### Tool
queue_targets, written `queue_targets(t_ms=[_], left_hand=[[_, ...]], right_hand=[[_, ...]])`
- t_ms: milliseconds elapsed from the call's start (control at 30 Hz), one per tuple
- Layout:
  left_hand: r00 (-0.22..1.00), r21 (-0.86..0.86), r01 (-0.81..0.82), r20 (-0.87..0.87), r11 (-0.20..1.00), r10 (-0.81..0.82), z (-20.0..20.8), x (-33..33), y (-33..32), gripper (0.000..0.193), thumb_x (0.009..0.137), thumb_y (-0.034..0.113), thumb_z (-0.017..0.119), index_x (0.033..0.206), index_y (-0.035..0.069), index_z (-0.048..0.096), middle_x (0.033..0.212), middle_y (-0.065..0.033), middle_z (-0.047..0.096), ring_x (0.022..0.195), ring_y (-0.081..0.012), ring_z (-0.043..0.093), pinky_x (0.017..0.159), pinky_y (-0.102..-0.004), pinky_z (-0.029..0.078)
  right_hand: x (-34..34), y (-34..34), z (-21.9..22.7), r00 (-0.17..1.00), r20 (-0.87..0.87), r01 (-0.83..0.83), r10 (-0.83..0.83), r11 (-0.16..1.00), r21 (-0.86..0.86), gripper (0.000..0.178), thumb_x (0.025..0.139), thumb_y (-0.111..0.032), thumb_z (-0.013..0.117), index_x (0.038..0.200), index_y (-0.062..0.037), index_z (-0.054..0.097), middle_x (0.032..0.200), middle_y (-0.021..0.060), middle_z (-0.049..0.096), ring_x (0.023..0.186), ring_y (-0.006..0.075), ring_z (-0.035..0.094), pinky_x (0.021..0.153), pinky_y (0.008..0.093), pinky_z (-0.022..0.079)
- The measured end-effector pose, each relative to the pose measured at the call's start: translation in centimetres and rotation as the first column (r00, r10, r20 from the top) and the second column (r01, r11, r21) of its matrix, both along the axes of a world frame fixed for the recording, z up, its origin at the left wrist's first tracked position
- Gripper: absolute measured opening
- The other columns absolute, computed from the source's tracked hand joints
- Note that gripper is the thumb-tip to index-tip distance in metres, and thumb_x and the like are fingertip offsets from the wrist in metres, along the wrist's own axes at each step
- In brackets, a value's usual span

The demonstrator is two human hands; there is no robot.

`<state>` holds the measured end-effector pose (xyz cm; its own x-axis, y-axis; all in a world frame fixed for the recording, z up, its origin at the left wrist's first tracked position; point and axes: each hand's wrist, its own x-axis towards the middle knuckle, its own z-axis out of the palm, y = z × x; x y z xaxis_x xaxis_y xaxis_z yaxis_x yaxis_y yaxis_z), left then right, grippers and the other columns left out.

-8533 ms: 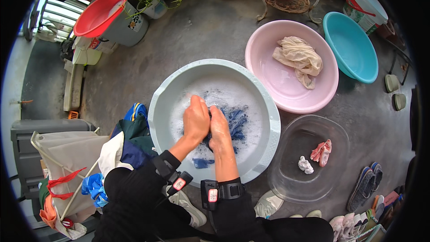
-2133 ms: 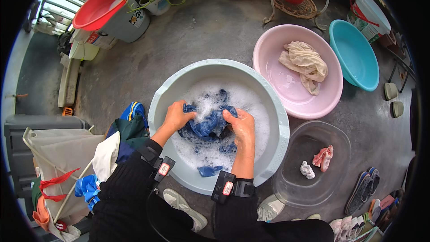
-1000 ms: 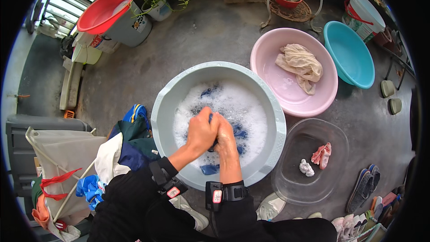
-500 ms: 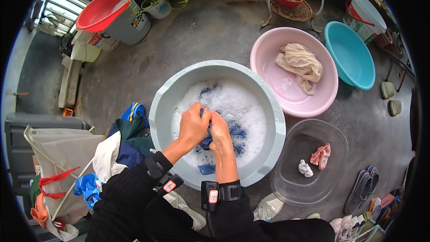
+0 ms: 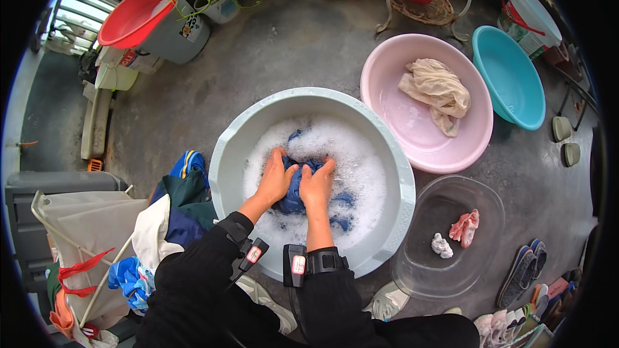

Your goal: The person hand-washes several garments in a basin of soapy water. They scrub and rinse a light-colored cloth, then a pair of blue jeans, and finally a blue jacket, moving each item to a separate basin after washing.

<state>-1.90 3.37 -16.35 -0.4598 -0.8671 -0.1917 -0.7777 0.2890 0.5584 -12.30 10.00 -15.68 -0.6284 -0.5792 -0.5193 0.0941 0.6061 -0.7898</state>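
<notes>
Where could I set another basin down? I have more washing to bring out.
Bare concrete floor lies beyond the grey basin, between the red basin and the pink basin. It is crowded by the laundry pile and clear basin.

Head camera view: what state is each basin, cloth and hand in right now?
Grey basin: full of suds.
Blue cloth: wet, bunched under both hands.
Left hand: pressing the blue cloth.
Right hand: pressing the blue cloth.
Pink basin: holds a crumpled beige cloth.
Teal basin: empty.
Clear basin: two small items inside.
</notes>
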Motion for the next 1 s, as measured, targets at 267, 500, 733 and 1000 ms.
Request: queue_targets(t_ms=[267, 500, 733, 1000], left_hand=[[0.956, 0.139, 0.140, 0.240, 0.980, -0.171, -4.5, 0.5, -0.9, 0.057, 0.076, 0.001, 0.055, 0.131, -0.004, 0.042, 0.120, -0.0325, 0.053, 0.113, -0.0445, 0.051, 0.097, -0.0444, 0.042], [0.716, 0.578, -0.425, -0.255, 0.696, 0.649, 0.7, -0.1, -1.7, 0.044, 0.088, 0.019, 0.061, 0.128, 0.004, 0.050, 0.121, -0.0181, 0.058, 0.114, -0.0289, 0.053, 0.099, -0.0409, 0.038], [0.876, 0.196, -0.005, -0.472, 0.981, 0.098, 10.8, -4.8, 6.0, 0.027, 0.087, 0.014, 0.062, 0.113, 0.006, 0.060, 0.113, -0.0156, 0.062, 0.107, -0.0264, 0.058, 0.092, -0.0344, 0.044], [0.975, -0.123, -0.096, -0.209, 0.988, 0.069, 14.0, -6.8, 6.5, 0.027, 0.091, 0.026, 0.058, 0.079, 0.001, 0.059, 0.070, -0.0199, 0.060, 0.064, -0.0377, 0.059, 0.058, -0.0438, 0.047]], right_hand=[[0.2, -1.0, -4.0, 0.970, 0.146, -0.217, 0.194, 0.961, 0.168, 0.032, 0.079, -0.008, 0.053, 0.105, 0.0094, 0.060, 0.103, 0.0325, 0.061, 0.101, 0.0466, 0.058, 0.087, 0.0472, 0.046], [-1.2, 1.9, 3.3, 0.999, 0.039, -0.002, 0.011, 0.972, -0.235, 0.053, 0.087, -0.020, 0.059, 0.134, -0.0038, 0.040, 0.131, 0.0285, 0.047, 0.121, 0.0377, 0.049, 0.100, 0.0411, 0.039], [-2.1, 1.1, 4.0, 0.548, 0.806, 0.587, -0.223, 0.789, -0.182, 0.081, 0.087, -0.024, 0.066, 0.145, -0.0010, 0.014, 0.117, 0.0221, 0.051, 0.101, 0.0265, 0.055, 0.083, 0.0360, 0.049], [0.6, 2.6, 3.5, 0.350, 0.928, 0.525, 0.130, 0.793, -0.309, 0.051, 0.092, -0.058, 0.049, 0.100, -0.0080, 0.056, 0.089, 0.0009, 0.053, 0.083, 0.0110, 0.054, 0.071, 0.0288, 0.048]])
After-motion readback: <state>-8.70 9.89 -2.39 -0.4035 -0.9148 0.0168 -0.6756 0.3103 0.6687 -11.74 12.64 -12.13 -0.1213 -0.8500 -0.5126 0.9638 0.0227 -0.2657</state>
